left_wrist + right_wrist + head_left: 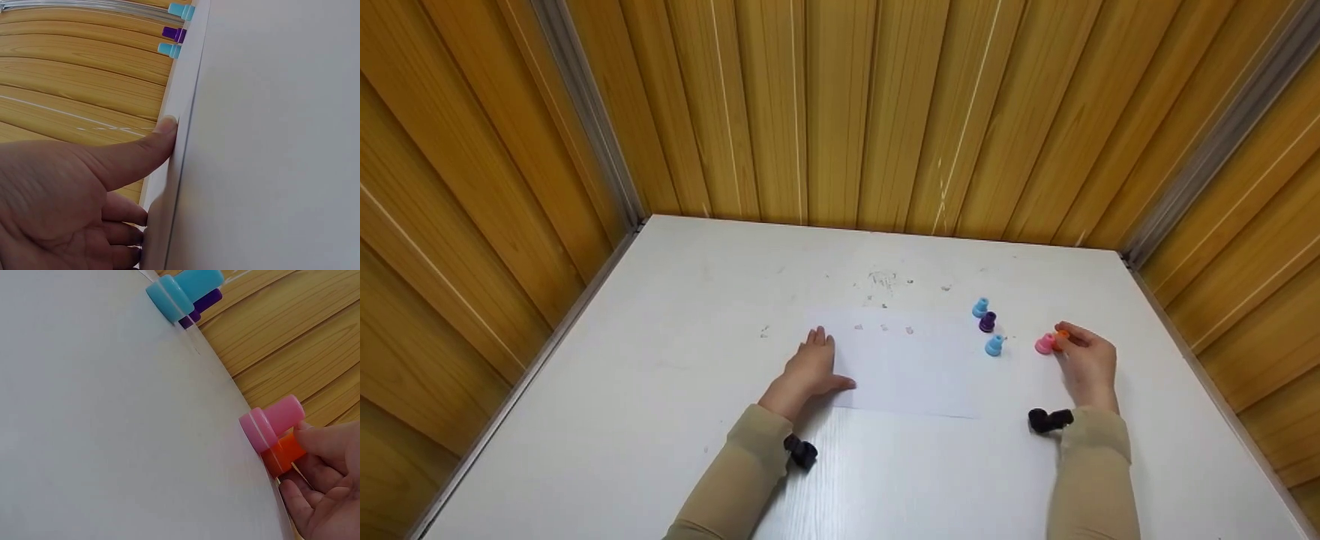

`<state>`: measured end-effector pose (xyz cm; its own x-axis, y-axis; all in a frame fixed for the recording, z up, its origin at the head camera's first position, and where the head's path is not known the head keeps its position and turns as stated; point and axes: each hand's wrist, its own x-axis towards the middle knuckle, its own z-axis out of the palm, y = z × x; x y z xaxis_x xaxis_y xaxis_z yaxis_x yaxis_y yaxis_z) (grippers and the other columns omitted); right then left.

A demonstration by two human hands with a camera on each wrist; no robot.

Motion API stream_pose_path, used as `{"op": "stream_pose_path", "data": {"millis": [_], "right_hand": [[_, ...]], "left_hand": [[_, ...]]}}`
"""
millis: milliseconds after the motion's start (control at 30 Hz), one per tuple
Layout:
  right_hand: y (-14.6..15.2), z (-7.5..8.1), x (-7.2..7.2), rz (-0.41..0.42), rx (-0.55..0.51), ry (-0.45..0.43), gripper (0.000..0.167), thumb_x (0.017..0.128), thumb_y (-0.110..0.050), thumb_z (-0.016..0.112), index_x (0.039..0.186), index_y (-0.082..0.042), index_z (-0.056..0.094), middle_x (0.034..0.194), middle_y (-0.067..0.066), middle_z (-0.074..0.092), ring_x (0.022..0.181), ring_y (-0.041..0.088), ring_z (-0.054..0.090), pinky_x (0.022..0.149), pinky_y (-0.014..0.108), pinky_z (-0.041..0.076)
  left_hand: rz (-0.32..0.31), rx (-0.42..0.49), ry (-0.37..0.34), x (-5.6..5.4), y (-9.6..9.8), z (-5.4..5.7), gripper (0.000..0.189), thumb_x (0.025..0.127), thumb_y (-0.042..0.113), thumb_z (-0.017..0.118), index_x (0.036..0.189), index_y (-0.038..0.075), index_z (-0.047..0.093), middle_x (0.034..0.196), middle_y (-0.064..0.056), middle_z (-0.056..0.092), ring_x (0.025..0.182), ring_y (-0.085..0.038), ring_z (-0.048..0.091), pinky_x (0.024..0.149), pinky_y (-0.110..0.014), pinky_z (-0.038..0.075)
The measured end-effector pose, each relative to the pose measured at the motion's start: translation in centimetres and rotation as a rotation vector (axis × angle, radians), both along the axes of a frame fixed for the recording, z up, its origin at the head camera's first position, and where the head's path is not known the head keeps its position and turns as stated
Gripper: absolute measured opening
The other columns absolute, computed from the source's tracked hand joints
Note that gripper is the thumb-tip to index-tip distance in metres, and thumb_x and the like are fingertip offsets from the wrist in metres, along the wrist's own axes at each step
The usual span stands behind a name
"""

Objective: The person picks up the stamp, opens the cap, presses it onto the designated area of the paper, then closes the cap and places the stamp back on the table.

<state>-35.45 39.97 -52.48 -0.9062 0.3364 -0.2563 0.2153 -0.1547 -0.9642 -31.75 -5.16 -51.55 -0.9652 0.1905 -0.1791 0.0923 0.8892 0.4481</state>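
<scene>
A sheet of white paper [915, 375] lies on the table with a row of 3 small faint reddish marks near its far edge. My left hand [810, 367] rests on its left side, fingers extended and thumb spread out over the sheet. At the right, my right hand [1091, 367] pinches an orange toy stamp [287, 451] between thumb and fingers. Right beside that one stands a pink stamp [270, 423]. Between the paper and these are two light blue stamps, one farther back [980, 307] and one nearer [994, 346], with a purple stamp [988, 322] between them.
The white table [607, 420] has dark scuffs [883, 280] behind the paper. Wood-look panel walls [840, 112] enclose its back and sides, with grey metal posts [592, 112] at the corners. A small black camera [801, 452] sits on my left wrist, another [1048, 421] on my right.
</scene>
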Motion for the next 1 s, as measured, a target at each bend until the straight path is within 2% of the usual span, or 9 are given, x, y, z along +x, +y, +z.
{"op": "stream_pose_path", "data": {"millis": [267,500,600,733,867,1000], "right_hand": [[-0.1,0.0,0.5,-0.046,0.047,-0.020,0.055,0.098,-0.003,0.066,0.150,-0.003,0.051,0.122,-0.002,0.057,0.121,0.012,0.056,0.106,0.028,0.048],[-0.4,0.9,0.7,-0.094,0.032,-0.019,0.053,0.095,-0.005,0.071,0.146,-0.005,0.056,0.119,-0.002,0.058,0.117,0.012,0.059,0.101,0.026,0.053],[-0.5,1.7,0.6,-0.108,0.156,-0.037,0.049,0.096,-0.011,0.073,0.143,-0.008,0.060,0.118,-0.002,0.063,0.109,0.008,0.061,0.098,0.020,0.055],[-0.5,3.1,0.2,-0.122,0.350,-0.079,0.046,0.095,-0.023,0.075,0.140,-0.015,0.065,0.108,-0.012,0.067,0.104,0.004,0.059,0.103,0.016,0.053],[-1.3,4.9,-0.1,-0.126,0.374,-0.060,0.046,0.093,-0.028,0.078,0.137,-0.020,0.068,0.103,-0.018,0.068,0.112,0.006,0.057,0.115,0.026,0.048],[-3.3,6.6,0.1,-0.069,0.453,-0.011,0.045,0.093,-0.029,0.077,0.136,-0.020,0.069,0.112,-0.013,0.069,0.116,0.008,0.060,0.117,0.031,0.047]], "left_hand": [[-0.016,-0.004,0.009,-0.1,-0.1,-0.2,0.100,0.086,0.043,0.083,0.155,-0.010,0.034,0.168,-0.029,0.021,0.159,-0.040,0.020,0.130,-0.049,0.024],[-0.017,-0.007,0.019,-0.1,-0.1,-0.2,0.100,0.085,0.043,0.084,0.154,-0.011,0.035,0.167,-0.030,0.022,0.158,-0.040,0.021,0.130,-0.049,0.025],[-0.016,-0.010,0.021,-0.1,0.0,-0.1,0.100,0.085,0.043,0.084,0.154,-0.011,0.035,0.167,-0.030,0.022,0.158,-0.040,0.022,0.130,-0.049,0.025],[-0.012,-0.002,0.015,-0.1,-0.1,-0.1,0.101,0.085,0.043,0.084,0.155,-0.010,0.034,0.167,-0.029,0.022,0.159,-0.039,0.021,0.131,-0.049,0.024],[-0.005,0.002,0.006,-0.1,-0.1,0.0,0.101,0.085,0.042,0.084,0.156,-0.009,0.033,0.168,-0.028,0.021,0.159,-0.039,0.020,0.131,-0.049,0.023],[-0.007,-0.005,0.004,-0.1,-0.1,0.0,0.101,0.086,0.043,0.084,0.155,-0.009,0.033,0.168,-0.028,0.021,0.159,-0.039,0.020,0.131,-0.049,0.023]]}}
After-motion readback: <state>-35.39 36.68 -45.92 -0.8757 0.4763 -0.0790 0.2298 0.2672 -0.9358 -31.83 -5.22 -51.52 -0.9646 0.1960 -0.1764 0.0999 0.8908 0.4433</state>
